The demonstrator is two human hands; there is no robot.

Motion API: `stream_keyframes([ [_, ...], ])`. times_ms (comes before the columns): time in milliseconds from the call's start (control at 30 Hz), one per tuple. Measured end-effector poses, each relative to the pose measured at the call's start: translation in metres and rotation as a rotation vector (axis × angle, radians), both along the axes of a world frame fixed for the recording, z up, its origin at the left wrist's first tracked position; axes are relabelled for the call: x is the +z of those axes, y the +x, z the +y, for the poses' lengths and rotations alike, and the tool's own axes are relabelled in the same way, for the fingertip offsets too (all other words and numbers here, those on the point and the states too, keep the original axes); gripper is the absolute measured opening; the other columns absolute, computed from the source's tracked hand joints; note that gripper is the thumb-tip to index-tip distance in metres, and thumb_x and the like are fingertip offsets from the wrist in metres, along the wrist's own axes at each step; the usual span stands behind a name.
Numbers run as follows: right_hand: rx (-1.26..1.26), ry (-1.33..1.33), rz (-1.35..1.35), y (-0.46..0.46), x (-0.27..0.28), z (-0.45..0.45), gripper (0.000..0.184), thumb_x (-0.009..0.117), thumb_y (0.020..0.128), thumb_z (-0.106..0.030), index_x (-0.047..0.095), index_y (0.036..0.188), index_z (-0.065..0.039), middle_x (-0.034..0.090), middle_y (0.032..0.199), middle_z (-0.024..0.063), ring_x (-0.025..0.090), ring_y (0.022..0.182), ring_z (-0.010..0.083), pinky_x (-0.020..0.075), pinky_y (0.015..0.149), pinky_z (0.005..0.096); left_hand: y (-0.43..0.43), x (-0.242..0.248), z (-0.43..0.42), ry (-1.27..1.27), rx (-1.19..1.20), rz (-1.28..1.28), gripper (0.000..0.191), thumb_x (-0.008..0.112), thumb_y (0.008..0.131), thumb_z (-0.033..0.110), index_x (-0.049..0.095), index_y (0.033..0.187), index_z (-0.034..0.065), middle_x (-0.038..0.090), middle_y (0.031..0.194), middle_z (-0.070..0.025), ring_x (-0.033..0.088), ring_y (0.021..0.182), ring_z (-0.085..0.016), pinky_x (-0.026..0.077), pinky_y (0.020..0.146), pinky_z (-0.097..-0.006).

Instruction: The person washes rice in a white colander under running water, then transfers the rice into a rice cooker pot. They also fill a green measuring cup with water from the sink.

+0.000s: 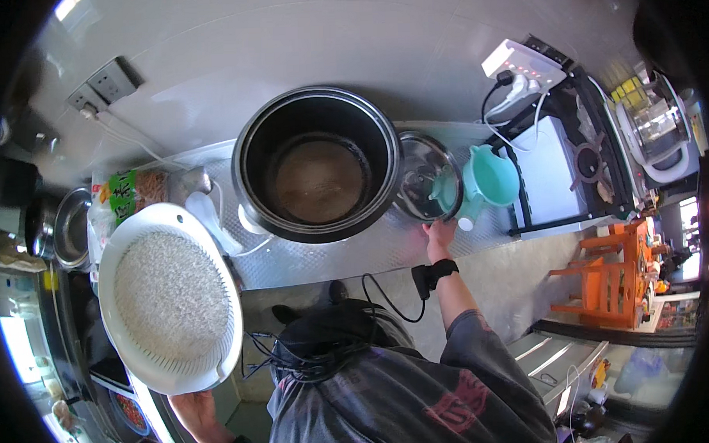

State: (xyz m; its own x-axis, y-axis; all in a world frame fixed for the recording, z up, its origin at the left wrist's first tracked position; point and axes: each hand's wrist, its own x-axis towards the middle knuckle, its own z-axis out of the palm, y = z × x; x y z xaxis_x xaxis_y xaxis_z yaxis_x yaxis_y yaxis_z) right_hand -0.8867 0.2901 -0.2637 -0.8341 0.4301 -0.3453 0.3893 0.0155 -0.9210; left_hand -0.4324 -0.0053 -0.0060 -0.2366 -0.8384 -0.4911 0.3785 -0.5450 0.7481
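Note:
My left hand (197, 411) holds the lower rim of a white plastic strainer basin (232, 319), which carries white rice grains (172, 295); its fingers are hidden beneath. A large rice cooker (245, 184) stands uncovered on the counter, its dark inner pot holding a brownish layer at the bottom. My right hand (441, 237) grips the near edge of a round glass lid (414, 178), tilted against the cooker's right side. A mint-green plastic scoop (490, 178) lies just beyond that lid. White plastic spoons (205, 212) rest left of the cooker.
Wall sockets (112, 80) with a white cord are at the left. A packaged food bag (137, 191) and metal bowls (73, 228) lie behind the basin. A black rack (520, 186) and a power strip (525, 66) stand right. Orange chairs (602, 283) are farther off.

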Motion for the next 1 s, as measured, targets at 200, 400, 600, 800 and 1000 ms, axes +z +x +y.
stream_keyframes([
  [200,0.098,-0.53,-0.254,-0.003,0.0,0.013,0.041,0.06,0.086,-0.025,0.042,0.116,-0.003,0.058,0.084,0.0128,0.058,0.065,0.0197,0.057,0.066,0.0353,-0.015,0.016,0.008,-0.06,-0.062,0.027,0.034,0.048,0.086,0.009,0.047,0.117,-0.0053,0.059,0.103,-0.0169,0.063,0.08,-0.023,0.055,0.051,-0.0309],
  [400,0.848,0.116,-0.248,0.035,0.135,0.048,0.022,0.057,0.088,-0.023,0.059,0.1,-0.004,0.065,0.076,0.0104,0.061,0.058,0.0125,0.0491,0.051,0.0235,-0.066,0.035,-0.002,-0.066,-0.097,-0.044,0.032,0.048,0.087,0.009,0.047,0.116,-0.0034,0.06,0.098,-0.0169,0.064,0.071,-0.025,0.053,0.047,-0.0304],
  [600,1.208,0.022,0.3,0.034,0.285,-0.017,0.02,0.051,0.091,-0.012,0.056,0.106,-0.001,0.062,0.076,0.0038,0.058,0.067,0.0082,0.0465,0.062,0.02,-0.132,0.049,-0.034,-0.162,-0.481,0.016,0.033,0.047,0.09,0.013,0.044,0.119,-0.0019,0.062,0.096,-0.0171,0.066,0.071,-0.025,0.058,0.051,-0.0346],
  [800,1.294,0.301,0.515,-0.011,0.33,-0.128,0.033,0.061,0.084,-0.027,0.056,0.103,0.001,0.063,0.074,0.0092,0.06,0.067,0.0116,0.0465,0.061,0.0243,-0.207,0.057,-0.056,-0.265,-0.689,-0.036,0.034,0.047,0.089,0.007,0.042,0.122,-0.0014,0.063,0.091,-0.0154,0.066,0.063,-0.021,0.056,0.047,-0.0286],
  [1000,1.277,0.723,0.645,-0.038,0.314,-0.184,0.041,0.07,0.071,-0.03,0.059,0.097,-0.001,0.065,0.082,0.0179,0.066,0.077,0.0269,0.0503,0.069,0.0323,-0.251,0.055,-0.079,-0.337,-0.931,0.006,0.032,0.045,0.091,0.012,0.045,0.12,-0.002,0.065,0.086,-0.0143,0.066,0.061,-0.017,0.055,0.046,-0.0227],
])
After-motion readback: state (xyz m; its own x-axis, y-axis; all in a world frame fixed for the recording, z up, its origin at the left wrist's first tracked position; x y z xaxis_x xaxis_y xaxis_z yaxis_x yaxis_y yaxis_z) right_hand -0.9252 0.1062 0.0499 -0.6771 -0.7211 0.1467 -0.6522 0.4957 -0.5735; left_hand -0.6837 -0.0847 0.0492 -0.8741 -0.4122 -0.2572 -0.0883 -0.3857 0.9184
